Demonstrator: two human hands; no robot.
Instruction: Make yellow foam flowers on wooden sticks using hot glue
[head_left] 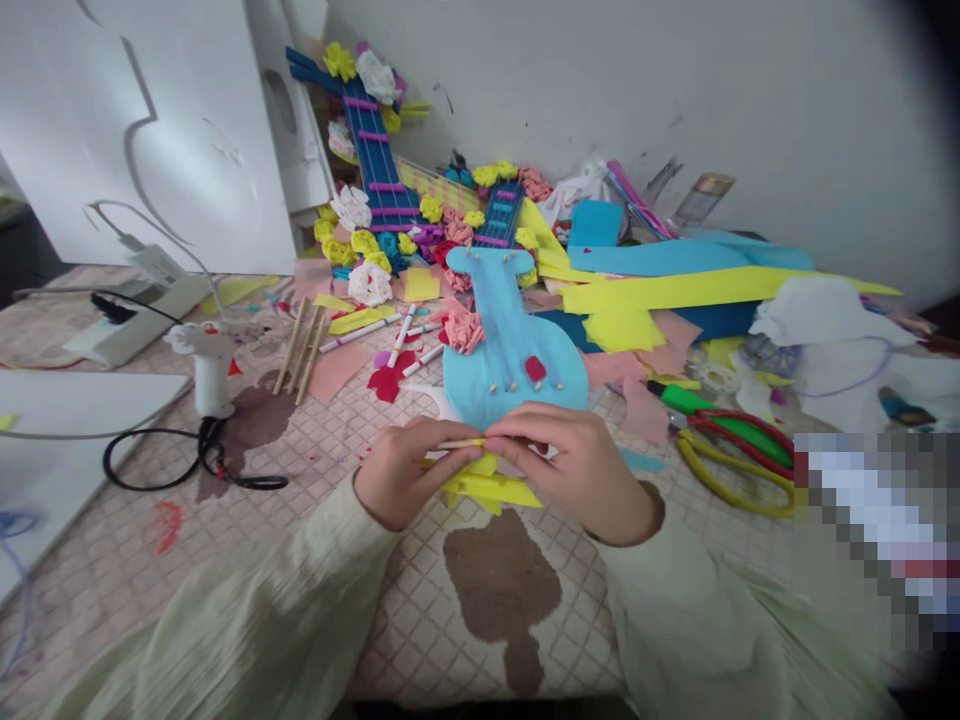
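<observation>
My left hand (405, 470) is closed in a pinch on a thin wooden stick (457, 443), which points toward my right hand. Fingers of my right hand (581, 460) pinch a piece of yellow paper (486, 464) at the stick's tip. Below both hands lie more yellow paper strips (495, 488). Just beyond my fingertips is a light blue guitar-shaped cutout (510, 350) with small pegs, a dark pink spot and a crumpled pink paper flower (463, 332) at its left side. My right fingers partly hide the stick's end.
A white glue gun (210, 370) and its black cable lie left, near several wooden sticks (300, 350). Yellow-handled scissors (720, 475) and red-handled scissors (750, 435) are at right. Dark blue paper guitars (379, 165) with flowers lean at the back. Long yellow paper (675, 290) lies behind.
</observation>
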